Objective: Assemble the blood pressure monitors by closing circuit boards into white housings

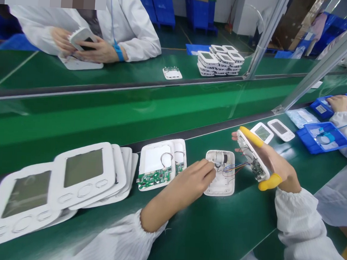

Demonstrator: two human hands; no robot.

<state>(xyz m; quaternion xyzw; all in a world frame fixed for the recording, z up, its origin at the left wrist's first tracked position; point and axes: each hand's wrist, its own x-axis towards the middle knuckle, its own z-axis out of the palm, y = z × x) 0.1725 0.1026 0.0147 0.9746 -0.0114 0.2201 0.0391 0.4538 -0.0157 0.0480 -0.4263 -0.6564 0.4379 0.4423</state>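
Both hands work close together: we see the left hand with fingertips bunched against a small cylindrical pump, though whether they pinch it we cannot tell, and the right hand, in yellow finger cots, gripping a white front casing carrying a green circuit board. Fine wires run from this board to the pump's open rear casing, which lies between the hands. Toward the worktop's far right edge, a blue plastic tray holds bagged parts; a co-worker's hand rests over a second tray. The green belt worktop carries stacked display casings near its left end, and more stacked units stand beyond a glass partition.
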